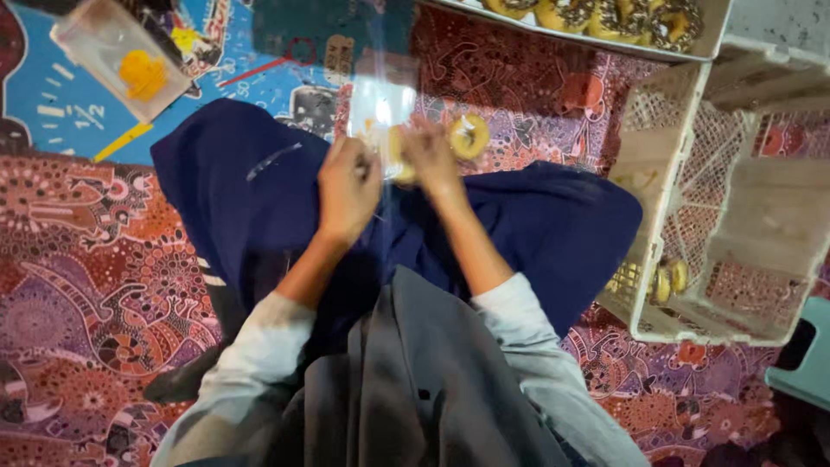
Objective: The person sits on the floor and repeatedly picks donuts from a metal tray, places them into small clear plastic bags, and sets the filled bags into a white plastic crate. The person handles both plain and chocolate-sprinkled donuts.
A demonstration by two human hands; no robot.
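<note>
My left hand and my right hand meet over my lap, which is covered in dark blue cloth. Both hands grip a clear plastic bag that stands up between them. A pale doughnut sits partly inside the bag, between my fingers. A second doughnut with a light topping lies just right of my right hand on the patterned mat.
A white plastic crate stands at the right, with wrapped doughnuts at its bottom. A tray of topped doughnuts sits at the top. A clear box with yellow pieces is at top left. A patterned red mat covers the floor.
</note>
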